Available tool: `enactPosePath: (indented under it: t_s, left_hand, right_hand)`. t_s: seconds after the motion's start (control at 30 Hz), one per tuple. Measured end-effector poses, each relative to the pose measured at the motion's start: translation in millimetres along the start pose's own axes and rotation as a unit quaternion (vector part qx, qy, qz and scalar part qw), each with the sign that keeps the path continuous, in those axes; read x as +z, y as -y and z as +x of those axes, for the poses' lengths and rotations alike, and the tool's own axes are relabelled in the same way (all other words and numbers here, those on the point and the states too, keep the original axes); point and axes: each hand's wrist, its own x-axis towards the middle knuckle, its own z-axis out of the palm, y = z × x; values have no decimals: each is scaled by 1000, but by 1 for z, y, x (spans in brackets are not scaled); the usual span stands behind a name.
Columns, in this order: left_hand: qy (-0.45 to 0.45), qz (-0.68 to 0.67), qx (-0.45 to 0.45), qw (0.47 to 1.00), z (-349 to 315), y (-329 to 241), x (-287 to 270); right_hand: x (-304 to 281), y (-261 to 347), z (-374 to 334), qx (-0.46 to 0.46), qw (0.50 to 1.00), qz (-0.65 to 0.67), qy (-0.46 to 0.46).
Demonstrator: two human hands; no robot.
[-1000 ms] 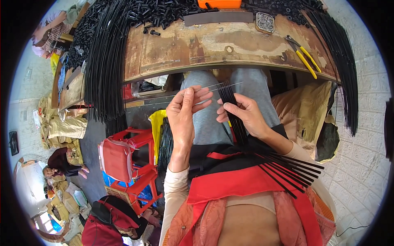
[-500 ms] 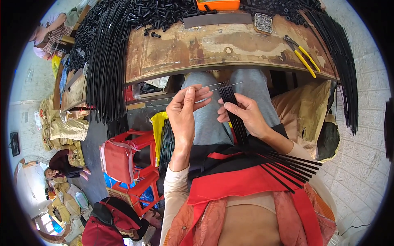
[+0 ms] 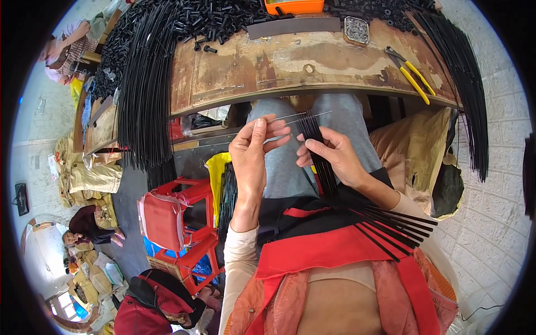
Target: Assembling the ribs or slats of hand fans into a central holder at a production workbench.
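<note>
Above my lap, my left hand point(image 3: 250, 159) pinches a thin metal wire point(image 3: 290, 120) between thumb and forefinger, its other fingers spread. The wire reaches right, to the upper ends of a bundle of thin black rods point(image 3: 324, 174). My right hand point(image 3: 339, 158) grips that bundle, thumb in front and fingers curled behind it. Below the hand the rods run down over my black and red apron point(image 3: 312, 254) and fan out toward the lower right. Whether the wire passes through the rod ends or only across them is too fine to tell.
Ahead stands a worn wooden bench point(image 3: 234, 67) with heaped black tubular parts point(image 3: 206, 19), yellow-handled pliers point(image 3: 412, 75), a small clear dish point(image 3: 356, 30) and an orange container point(image 3: 296, 6). Black strands point(image 3: 146, 95) hang over its edge. A red stool point(image 3: 162, 220) stands left; other people sit beyond.
The view has shifted very slightly. Both hands keep nearly the same pose, still holding the wire and the rods.
</note>
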Motion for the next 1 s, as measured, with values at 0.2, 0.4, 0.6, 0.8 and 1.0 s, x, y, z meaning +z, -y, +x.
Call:
enactPosePath:
  t_s: [0.2,0.4,0.6,0.8,1.0]
  left_hand:
    - [-3,11,21,1000,-2,-2,2]
    - [-2,-18,-2,1000,-2,-3,2]
    - [-4,-28,-10,1000,-3,-3,1]
    - [0,-51,-13,999,-3,0,0]
    - [-13,-14,18,1000,-6,-4,5]
  right_hand:
    - [-1,-2,1,3,1000,-1,5]
    - [-1,-2,2,2,1000,4,8]
    - [-2,0,2,5,1000,-4,9]
    - [-1,1,2,8,1000,3,10]
    - [-1,1,2,5,1000,-4,9]
